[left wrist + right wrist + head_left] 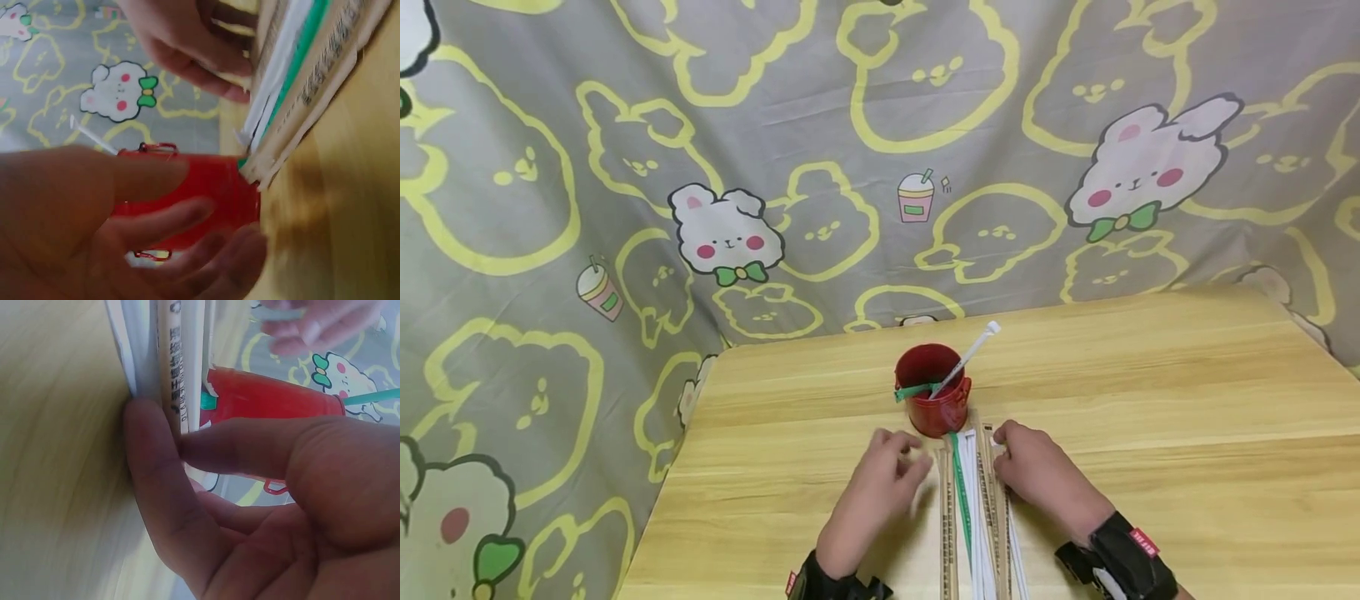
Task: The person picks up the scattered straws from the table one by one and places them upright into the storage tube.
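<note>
On the table lies a row of long, slim paper-wrapped straws: brown ones with dark print (948, 525), white ones (972, 500) and a green one (961, 492). My right hand (1037, 471) is at the row's right edge, near its far end. Its thumb and index finger pinch a printed brown wrapped straw (170, 375). Left of the row, my left hand (880, 479) holds nothing, its fingers loosely bent and slightly blurred. Just beyond the straws stands a red bucket (936, 417), with a white stick (973, 350) and a green one (913, 390) inside.
The wooden table (1150, 400) reaches back to a grey curtain (820, 125) printed with rabbits and yellow outlines. More of that cloth hangs along the left side. Small red handles (159, 148) stick out from the bucket's sides. Black straps (1123, 558) circle both wrists.
</note>
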### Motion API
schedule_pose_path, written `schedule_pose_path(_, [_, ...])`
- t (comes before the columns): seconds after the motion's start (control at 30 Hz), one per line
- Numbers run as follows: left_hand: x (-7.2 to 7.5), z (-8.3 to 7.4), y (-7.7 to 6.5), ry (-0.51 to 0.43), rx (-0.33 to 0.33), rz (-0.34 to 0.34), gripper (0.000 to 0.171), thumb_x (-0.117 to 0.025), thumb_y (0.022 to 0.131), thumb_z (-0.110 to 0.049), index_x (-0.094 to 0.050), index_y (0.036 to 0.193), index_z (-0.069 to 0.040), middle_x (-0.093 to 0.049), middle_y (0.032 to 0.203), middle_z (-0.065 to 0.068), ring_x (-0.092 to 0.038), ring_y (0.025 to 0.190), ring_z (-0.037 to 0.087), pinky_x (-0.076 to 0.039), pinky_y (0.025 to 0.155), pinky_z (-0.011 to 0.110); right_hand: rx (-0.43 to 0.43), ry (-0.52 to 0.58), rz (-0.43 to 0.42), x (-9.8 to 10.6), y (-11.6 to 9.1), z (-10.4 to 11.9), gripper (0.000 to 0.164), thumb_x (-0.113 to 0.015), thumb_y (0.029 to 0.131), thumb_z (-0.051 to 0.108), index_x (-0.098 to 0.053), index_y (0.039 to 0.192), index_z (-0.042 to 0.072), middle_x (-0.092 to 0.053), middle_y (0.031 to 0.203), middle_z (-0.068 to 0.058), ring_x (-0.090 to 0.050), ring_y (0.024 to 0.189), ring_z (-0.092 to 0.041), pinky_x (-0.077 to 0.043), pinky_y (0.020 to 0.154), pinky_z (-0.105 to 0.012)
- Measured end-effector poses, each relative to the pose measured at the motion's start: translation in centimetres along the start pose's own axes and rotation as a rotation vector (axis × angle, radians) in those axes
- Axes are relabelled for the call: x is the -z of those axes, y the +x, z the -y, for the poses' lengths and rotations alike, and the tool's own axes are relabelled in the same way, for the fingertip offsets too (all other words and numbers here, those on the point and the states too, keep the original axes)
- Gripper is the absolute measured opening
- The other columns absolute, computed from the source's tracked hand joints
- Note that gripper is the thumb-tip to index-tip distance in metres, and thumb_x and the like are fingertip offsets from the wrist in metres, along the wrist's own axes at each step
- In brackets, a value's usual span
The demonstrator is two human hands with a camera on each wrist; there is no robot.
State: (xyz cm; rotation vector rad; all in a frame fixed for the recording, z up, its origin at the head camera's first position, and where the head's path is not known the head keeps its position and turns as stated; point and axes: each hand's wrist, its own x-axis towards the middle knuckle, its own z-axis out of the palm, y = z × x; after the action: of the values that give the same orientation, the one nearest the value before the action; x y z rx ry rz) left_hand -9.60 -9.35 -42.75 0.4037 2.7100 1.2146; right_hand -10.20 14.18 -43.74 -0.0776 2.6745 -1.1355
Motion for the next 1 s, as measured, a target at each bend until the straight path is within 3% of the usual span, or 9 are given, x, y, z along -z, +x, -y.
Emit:
schedule_pose_path(0.07, [-0.1,0.2,-0.2,0.009,0.005,0.097,0.030,-0.070,0.104,-0.024,-0.069,0.122,0.000,-0.056,0.102,0.004,-0.058,0.084,0.012,-0.053,0.076,0.033,0.001,-0.014,-0.010,0.1,0.0,0.0,0.032,-0.061,0.096,0.001,-0.063,0.123,-0.015,-0.062,0.087,-0.006,-0.057,0.076,-0.020,-0.050,0.071,-0.038])
schedule_pose_path(0.17, [-0.4,0.3,-0.3,0.032,-0.004,0.148,0.026,-0.070,0.103,-0.023,-0.069,0.117,-0.001,-0.056,0.094,0.000,-0.055,0.081,0.012,-0.050,0.076,0.034,-0.011,-0.011,-0.021,0.4,0.1,0.2,0.026,-0.059,0.097,0.004,-0.067,0.117,-0.011,-0.065,0.093,-0.007,-0.058,0.080,-0.020,-0.050,0.072,-0.038])
schedule_pose_path(0.43, [-1.5,0.2,-0.3,0.050,0.015,0.145,0.033,-0.076,0.100,-0.023,-0.067,0.122,0.000,-0.052,0.091,0.002,-0.048,0.080,0.014,-0.043,0.072,0.032,-0.002,0.078,-0.049,1.4,0.1,0.3,0.018,-0.055,0.106,0.012,-0.066,0.112,-0.002,-0.061,0.089,-0.007,-0.055,0.076,-0.020,-0.046,0.064,-0.037])
schedule_pose_path(0.57, [-2.0,0.1,-0.2,0.056,0.038,0.145,0.038,-0.078,0.098,-0.024,-0.066,0.124,0.000,-0.050,0.089,0.003,-0.047,0.078,0.015,-0.040,0.068,0.032,0.028,0.087,-0.066,1.8,0.1,0.1,0.019,-0.050,0.112,0.014,-0.061,0.117,0.000,-0.056,0.083,-0.006,-0.053,0.071,-0.020,-0.043,0.062,-0.036])
schedule_pose_path(0.73, [-2.5,0.1,-0.2,0.060,0.065,0.148,0.042,-0.083,0.094,-0.024,-0.066,0.124,0.000,-0.049,0.088,0.004,-0.047,0.074,0.014,-0.039,0.065,0.031,0.053,0.157,-0.041,2.3,0.0,0.2,0.022,-0.050,0.114,0.013,-0.061,0.129,0.002,-0.060,0.079,-0.006,-0.058,0.064,-0.021,-0.046,0.059,-0.036])
schedule_pose_path(0.87, [-2.8,0.1,-0.1,0.076,0.061,0.140,0.044,-0.084,0.093,-0.023,-0.065,0.125,0.000,-0.048,0.088,0.003,-0.046,0.073,0.015,-0.037,0.063,0.031,0.095,0.212,-0.020,2.9,-0.1,0.7,0.027,-0.052,0.112,0.008,-0.061,0.137,0.001,-0.063,0.083,-0.007,-0.062,0.064,-0.022,-0.050,0.061,-0.034])
schedule_pose_path(1.0, [-3.0,0.3,-0.1,0.096,0.048,0.127,0.046,-0.084,0.092,-0.023,-0.065,0.128,0.000,-0.048,0.087,0.002,-0.045,0.072,0.015,-0.036,0.061,0.030,0.126,0.264,-0.056,3.5,-0.3,1.3,0.032,-0.058,0.110,0.008,-0.060,0.141,0.000,-0.067,0.095,-0.010,-0.067,0.068,-0.022,-0.054,0.061,-0.034])
